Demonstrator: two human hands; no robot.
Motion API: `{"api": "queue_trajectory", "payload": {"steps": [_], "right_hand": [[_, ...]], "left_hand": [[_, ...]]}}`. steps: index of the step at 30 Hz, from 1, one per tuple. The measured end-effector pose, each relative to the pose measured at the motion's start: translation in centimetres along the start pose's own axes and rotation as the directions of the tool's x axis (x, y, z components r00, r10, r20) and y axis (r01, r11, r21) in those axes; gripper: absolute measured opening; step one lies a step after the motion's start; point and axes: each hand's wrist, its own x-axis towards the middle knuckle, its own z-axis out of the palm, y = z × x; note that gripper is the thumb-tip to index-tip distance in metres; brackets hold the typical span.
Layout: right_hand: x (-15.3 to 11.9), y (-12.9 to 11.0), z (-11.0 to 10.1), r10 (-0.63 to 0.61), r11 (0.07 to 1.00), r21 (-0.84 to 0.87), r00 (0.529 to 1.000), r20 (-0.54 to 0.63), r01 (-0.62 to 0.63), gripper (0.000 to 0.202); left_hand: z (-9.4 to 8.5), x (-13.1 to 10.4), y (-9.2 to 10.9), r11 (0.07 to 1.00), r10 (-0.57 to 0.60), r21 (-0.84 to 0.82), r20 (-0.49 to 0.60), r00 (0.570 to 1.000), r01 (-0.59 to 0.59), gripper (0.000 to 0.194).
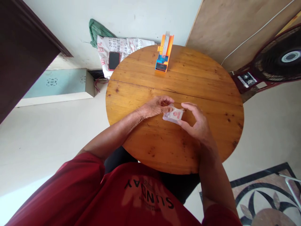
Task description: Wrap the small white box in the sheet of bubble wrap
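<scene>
A small clear plastic box [174, 115] with red print on its pale top face sits just above or on the round wooden table; I cannot tell whether it touches the wood. My left hand [158, 106] pinches its upper left edge, with the fingertips partly covering that corner. On the other side, my right hand [198, 123] curves around the box with thumb and fingers wide apart. The right thumb tip is at the box's lower right corner, while the right index finger stands off from its upper corner.
At the far edge of the table [141, 84] stands an orange and blue tape dispenser [165, 53]. Beyond the left rim, a dark phone [114, 60] rests on a printed white sack [131, 44], near a green bag [100, 31]. A black fan [277, 56] is at right.
</scene>
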Motion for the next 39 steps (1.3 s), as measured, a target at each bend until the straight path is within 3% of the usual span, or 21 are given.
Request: {"api": "queue_trajectory", "payload": {"steps": [4,8,26,39], "right_hand": [[0.2,0.3,0.0,-0.069,0.997,-0.025,0.990,-0.127,0.066,0.015],[0.3,0.7,0.7,-0.121,0.990,-0.095,0.979,-0.164,0.107,0.005],[0.5,1.0,2.1,-0.241,0.951,-0.246,0.945,-0.222,0.185,0.007],[0.4,0.7,2.0,-0.146,0.974,-0.198,0.970,-0.195,0.107,0.012]], "left_hand": [[-0.2,0.1,0.1,1.000,0.007,0.029,-0.026,1.000,-0.007,0.032],[-0.1,0.1,0.1,1.000,0.005,0.021,-0.024,1.000,-0.004,0.032],[0.1,0.1,0.2,0.999,-0.001,0.047,0.008,1.000,0.001,0.034],[0.3,-0.4,1.0,0.996,-0.080,0.029,0.008,0.997,0.080,0.039]]}}
